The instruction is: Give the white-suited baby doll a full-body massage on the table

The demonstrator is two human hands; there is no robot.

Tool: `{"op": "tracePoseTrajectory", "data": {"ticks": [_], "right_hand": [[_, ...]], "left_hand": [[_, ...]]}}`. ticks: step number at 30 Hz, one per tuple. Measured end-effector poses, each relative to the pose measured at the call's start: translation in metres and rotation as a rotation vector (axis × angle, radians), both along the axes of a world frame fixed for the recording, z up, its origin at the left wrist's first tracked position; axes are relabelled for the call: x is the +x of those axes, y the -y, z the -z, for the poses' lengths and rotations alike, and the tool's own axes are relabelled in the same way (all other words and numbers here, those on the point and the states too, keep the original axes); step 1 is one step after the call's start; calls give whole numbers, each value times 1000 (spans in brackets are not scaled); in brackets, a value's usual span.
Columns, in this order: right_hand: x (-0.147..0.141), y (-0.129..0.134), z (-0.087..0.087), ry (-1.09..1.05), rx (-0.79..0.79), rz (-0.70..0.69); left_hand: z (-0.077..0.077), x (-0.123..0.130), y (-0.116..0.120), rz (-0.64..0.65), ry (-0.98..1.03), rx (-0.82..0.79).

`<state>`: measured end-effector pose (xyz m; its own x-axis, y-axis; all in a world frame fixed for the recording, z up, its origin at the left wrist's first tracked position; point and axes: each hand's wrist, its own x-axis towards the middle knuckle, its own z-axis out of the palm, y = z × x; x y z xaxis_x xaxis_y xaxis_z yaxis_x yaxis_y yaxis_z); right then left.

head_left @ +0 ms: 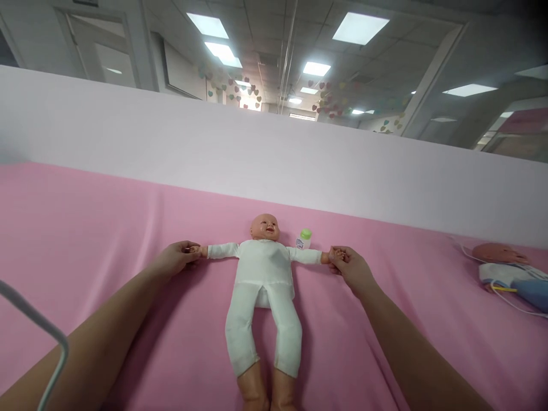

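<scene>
A baby doll (265, 262) in a white top and white trousers lies on its back on the pink sheet (184, 342), face up, its arms stretched out to both sides. At the left, my left hand (177, 258) is closed on one of the doll's hands, thumb and fingers pinching it. My right hand (349, 266) holds the doll's other hand at the right in the same way. Beside the doll's head, just above its sleeve, is a small clear bottle (303, 240) with a green cap.
A second doll (500, 254) in white and blue lies at the right edge, with thin white tubing around it. Behind the sheet runs a low white wall (257, 154), with glass above it. A grey curved cable or bar (38, 325) crosses the lower left.
</scene>
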<state>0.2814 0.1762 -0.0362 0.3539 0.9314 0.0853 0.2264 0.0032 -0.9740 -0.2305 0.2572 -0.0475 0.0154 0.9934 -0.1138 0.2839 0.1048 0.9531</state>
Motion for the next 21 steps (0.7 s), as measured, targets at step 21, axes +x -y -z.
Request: {"op": "tracePoseTrajectory", "data": {"ticks": [21], "right_hand": [[-156, 4, -10, 898, 497, -510]], "left_hand": [[-30, 39, 26, -177, -174, 237]]}}
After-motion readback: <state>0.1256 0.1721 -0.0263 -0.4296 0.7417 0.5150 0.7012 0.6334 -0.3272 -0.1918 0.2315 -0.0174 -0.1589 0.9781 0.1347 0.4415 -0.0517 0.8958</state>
